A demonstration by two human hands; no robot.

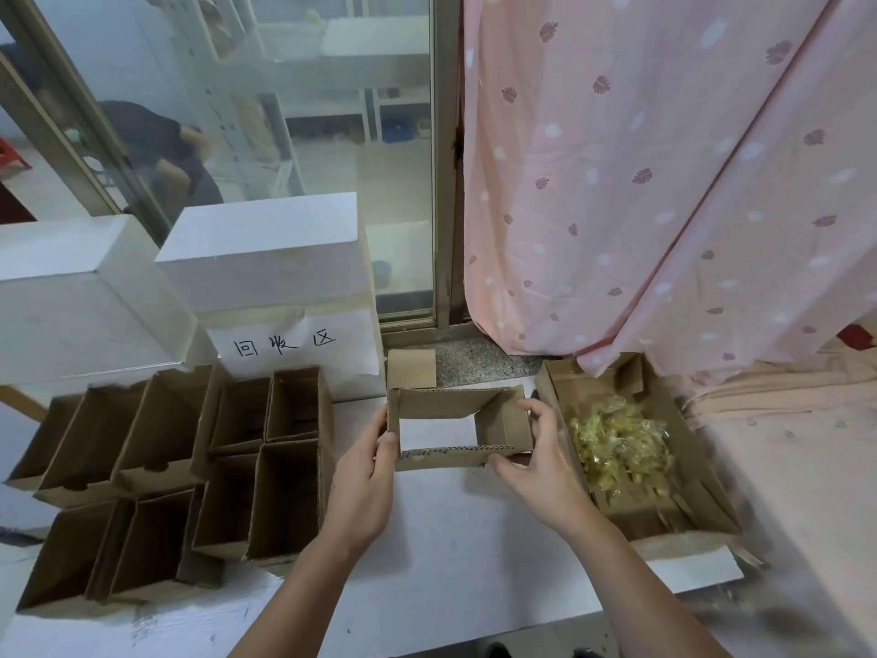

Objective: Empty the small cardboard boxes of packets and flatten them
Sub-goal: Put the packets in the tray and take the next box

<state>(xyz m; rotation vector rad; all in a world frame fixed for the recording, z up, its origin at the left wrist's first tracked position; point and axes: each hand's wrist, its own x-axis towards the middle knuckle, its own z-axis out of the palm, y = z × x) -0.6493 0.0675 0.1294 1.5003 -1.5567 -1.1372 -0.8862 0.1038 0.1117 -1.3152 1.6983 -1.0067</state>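
One small box [458, 427] is in hand, held just above the white table [455, 553], both ends open so the tabletop shows straight through it; no packets visible inside. Left hand [365, 472] grips its left wall, thumb on the near-left corner, remaining fingers behind the wall and out of sight. Right hand [541, 460] grips the right wall, fingers curled over the far-right corner and thumb pressed under the near edge. Packets [621, 444], yellowish and clear-wrapped, lie heaped in the open cardboard tray [560, 401] just beside the right hand, so emptying looks done for this box. Flattening looks about to start: the box is still squared, not yet collapsed. To the left stands a cluster of upright small boxes [171, 472], tops open, interiors dark; contents cannot be told, and none of them is flattened. No pile of flattened boxes is plain to see; a loose cardboard piece [412, 369] lies behind the held box. Judged progress: early, with most boxes left to do. White blocks [265, 251] with a handwritten paper label [289, 344] stand behind the cluster.
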